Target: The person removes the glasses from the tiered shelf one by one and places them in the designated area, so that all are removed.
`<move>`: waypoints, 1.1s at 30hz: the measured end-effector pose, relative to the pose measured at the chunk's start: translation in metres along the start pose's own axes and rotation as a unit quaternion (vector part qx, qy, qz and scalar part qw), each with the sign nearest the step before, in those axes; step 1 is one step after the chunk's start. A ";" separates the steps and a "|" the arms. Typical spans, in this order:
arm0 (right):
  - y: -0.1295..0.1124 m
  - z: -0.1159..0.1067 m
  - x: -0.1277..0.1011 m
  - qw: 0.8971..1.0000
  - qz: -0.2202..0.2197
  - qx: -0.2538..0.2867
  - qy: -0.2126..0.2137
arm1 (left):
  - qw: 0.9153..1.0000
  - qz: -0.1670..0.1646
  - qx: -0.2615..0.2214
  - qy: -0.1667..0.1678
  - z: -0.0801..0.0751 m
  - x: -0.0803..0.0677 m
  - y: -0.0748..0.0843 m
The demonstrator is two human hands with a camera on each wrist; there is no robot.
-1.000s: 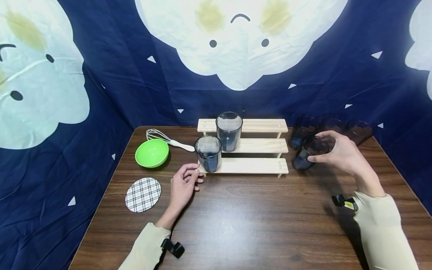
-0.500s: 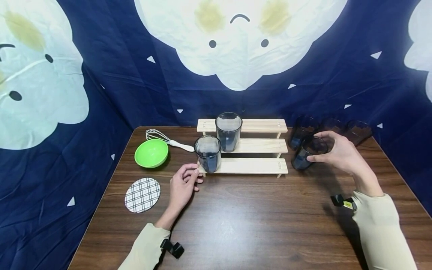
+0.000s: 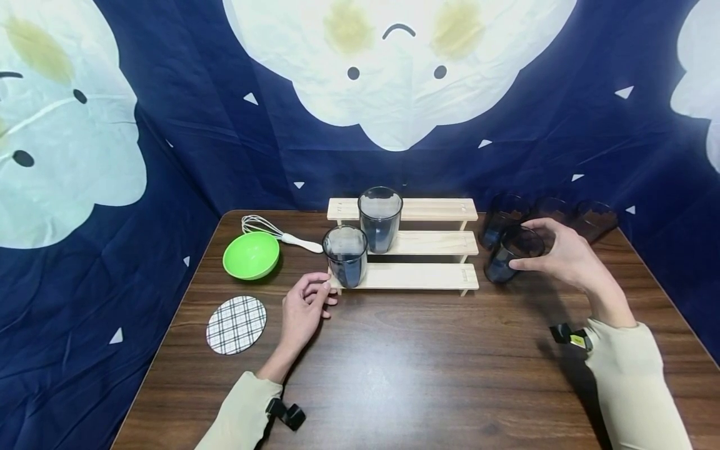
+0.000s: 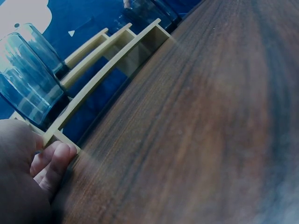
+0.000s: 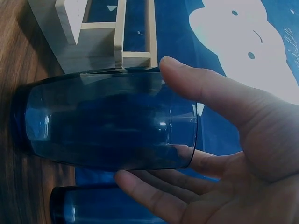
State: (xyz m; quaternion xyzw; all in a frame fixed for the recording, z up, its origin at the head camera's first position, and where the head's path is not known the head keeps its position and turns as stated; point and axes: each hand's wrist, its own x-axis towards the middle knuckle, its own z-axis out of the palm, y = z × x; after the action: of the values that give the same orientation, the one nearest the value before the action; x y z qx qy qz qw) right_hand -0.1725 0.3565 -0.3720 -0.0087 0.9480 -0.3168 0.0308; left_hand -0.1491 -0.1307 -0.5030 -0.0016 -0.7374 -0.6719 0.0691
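Your desk [image 3: 427,375] is a dark wood top hemmed in by blue patterned cloth [image 3: 185,150] at the back and both sides; in front of the stepped wooden rack [image 3: 413,276] the whole near half of the desk lies open. Take the rack as your landmark: it stands at the back centre, one blue tumbler [image 3: 345,255] on its lowest step at the left end, a second tumbler [image 3: 380,217] on the middle step just behind it. Left of the rack sit a green bowl [image 3: 251,255] with a whisk [image 3: 278,232] behind it, and nearer you a checked coaster [image 3: 236,324]. Right of the rack three more dark tumblers [image 3: 554,215] crowd the back right corner of the desk. Your right hand [image 3: 565,255] is just off the rack's right end, its fingers [image 5: 154,200] and thumb curled round the rim end of a dark blue cup [image 3: 509,253] standing on the desk; the right wrist view shows that wrap plainly, and another tumbler close beside it. Your left hand [image 3: 304,307] rests on the desk at the rack's front left corner, empty; the left wrist view shows its loosely curled fingers [image 4: 51,161] touching the rack's foot. Compared with half a second ago, neither hand nor cup has visibly moved.
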 end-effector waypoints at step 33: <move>-0.015 -0.011 -0.016 0.995 -0.019 0.052 0.087 | 1.000 -0.008 -0.003 0.002 0.000 0.000 0.000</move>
State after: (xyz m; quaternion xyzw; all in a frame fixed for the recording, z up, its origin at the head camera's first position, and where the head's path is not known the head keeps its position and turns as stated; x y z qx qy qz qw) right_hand -0.1576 0.3518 -0.3530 0.0019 0.9291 -0.3654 -0.0571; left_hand -0.1492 -0.1302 -0.5031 0.0056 -0.7354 -0.6745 0.0648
